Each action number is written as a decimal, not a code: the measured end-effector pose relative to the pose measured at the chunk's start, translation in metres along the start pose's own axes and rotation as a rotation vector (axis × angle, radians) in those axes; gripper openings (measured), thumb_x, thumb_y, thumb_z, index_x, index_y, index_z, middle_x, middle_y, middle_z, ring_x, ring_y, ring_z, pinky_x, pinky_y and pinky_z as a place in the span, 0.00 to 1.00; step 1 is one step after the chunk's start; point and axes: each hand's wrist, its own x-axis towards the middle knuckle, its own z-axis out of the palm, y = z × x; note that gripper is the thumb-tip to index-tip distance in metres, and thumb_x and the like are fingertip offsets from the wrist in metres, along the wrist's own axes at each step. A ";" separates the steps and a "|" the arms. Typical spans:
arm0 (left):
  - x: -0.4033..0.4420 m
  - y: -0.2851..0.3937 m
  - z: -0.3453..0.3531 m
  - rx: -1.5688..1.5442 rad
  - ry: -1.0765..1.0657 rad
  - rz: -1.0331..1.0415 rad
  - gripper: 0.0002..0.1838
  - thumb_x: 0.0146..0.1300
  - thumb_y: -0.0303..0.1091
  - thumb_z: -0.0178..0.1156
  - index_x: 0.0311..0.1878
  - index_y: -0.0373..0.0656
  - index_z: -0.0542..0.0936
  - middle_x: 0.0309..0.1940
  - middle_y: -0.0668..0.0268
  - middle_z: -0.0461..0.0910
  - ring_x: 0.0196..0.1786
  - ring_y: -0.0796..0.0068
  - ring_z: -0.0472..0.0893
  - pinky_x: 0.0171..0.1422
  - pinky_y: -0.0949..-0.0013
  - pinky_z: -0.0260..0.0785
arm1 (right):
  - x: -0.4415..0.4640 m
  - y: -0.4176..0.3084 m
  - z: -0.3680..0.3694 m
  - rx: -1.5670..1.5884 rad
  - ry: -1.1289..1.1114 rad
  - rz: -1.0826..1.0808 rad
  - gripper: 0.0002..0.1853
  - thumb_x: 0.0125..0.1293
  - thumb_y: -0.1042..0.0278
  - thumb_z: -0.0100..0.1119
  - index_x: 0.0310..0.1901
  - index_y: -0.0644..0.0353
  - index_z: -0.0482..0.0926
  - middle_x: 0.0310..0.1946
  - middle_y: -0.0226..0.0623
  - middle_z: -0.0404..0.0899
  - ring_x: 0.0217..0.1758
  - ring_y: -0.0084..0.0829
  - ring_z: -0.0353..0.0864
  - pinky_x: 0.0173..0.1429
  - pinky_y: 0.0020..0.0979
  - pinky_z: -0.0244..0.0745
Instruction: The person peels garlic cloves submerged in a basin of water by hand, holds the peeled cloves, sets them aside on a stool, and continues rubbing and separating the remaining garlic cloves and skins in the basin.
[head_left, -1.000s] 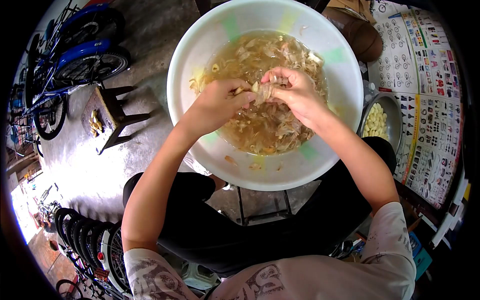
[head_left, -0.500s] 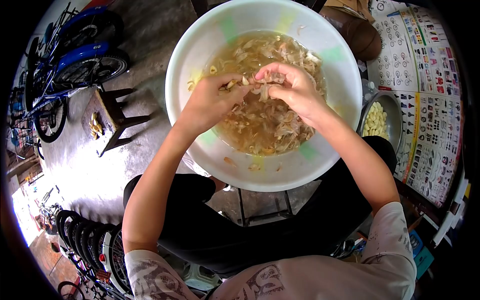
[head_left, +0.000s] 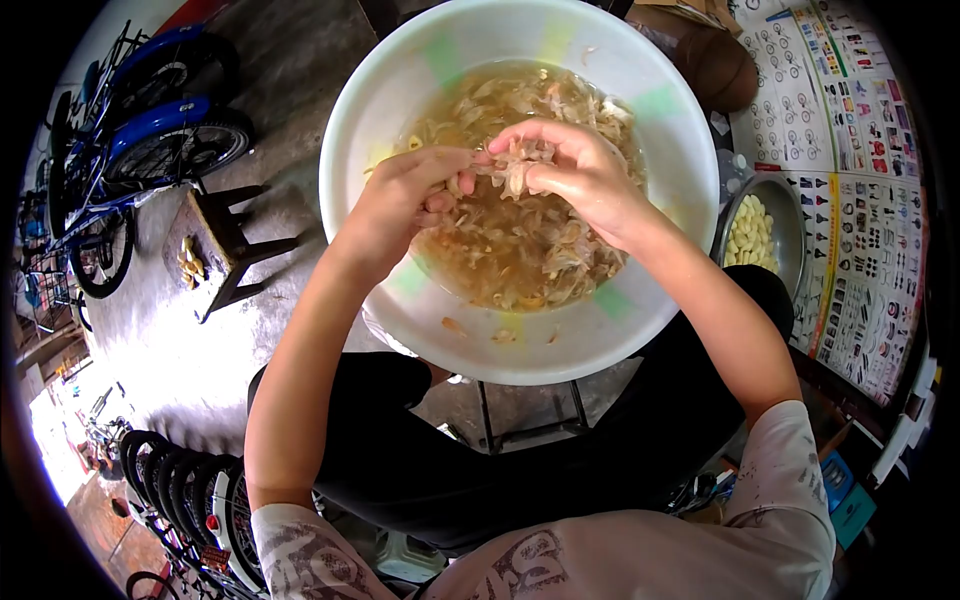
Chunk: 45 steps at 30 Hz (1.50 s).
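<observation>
A large white basin (head_left: 370, 90) holds brownish water with many papery garlic skins (head_left: 580, 250) floating in it. Over the water, my left hand (head_left: 405, 200) is curled closed around garlic cloves, which its fingers mostly hide. My right hand (head_left: 580, 185) pinches a clump of wet garlic skins (head_left: 520, 165) between thumb and fingers. The fingertips of both hands meet, or nearly meet, at this clump. Peeled garlic cloves (head_left: 752, 238) lie in a metal bowl (head_left: 790, 215) right of the basin.
A small wooden stool (head_left: 222, 235) with several pale brown pieces on it stands at the left. Blue bicycles (head_left: 170, 130) are parked beyond it, and a row of black tyres (head_left: 180, 480) is at lower left. A printed sheet (head_left: 860, 220) covers the surface at right.
My left hand has turned and curled in, so the cloves that showed between its fingers are now mostly hidden. The right hand keeps its pinch on the skins, shifted slightly left.
</observation>
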 end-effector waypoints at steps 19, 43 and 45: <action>0.004 0.005 -0.002 -0.255 -0.163 -0.047 0.17 0.68 0.34 0.52 0.56 0.37 0.78 0.29 0.66 0.78 0.20 0.79 0.66 0.28 0.73 0.59 | 0.000 -0.005 -0.012 0.212 -0.006 -0.047 0.17 0.61 0.79 0.45 0.50 0.65 0.77 0.44 0.36 0.80 0.46 0.26 0.81 0.51 0.28 0.74; 0.010 0.011 -0.020 0.864 0.400 0.545 0.13 0.71 0.37 0.57 0.48 0.37 0.82 0.22 0.62 0.75 0.25 0.74 0.71 0.35 0.69 0.66 | 0.055 0.094 0.048 -0.814 -0.360 -0.611 0.36 0.47 0.52 0.71 0.62 0.37 0.75 0.70 0.39 0.59 0.77 0.45 0.54 0.72 0.57 0.60; 0.008 0.014 -0.023 0.831 0.418 0.605 0.13 0.71 0.37 0.56 0.47 0.37 0.82 0.22 0.62 0.75 0.24 0.75 0.70 0.34 0.70 0.66 | 0.068 0.111 0.062 -1.012 -0.250 -0.757 0.27 0.51 0.55 0.68 0.57 0.39 0.78 0.67 0.35 0.63 0.75 0.43 0.58 0.68 0.52 0.66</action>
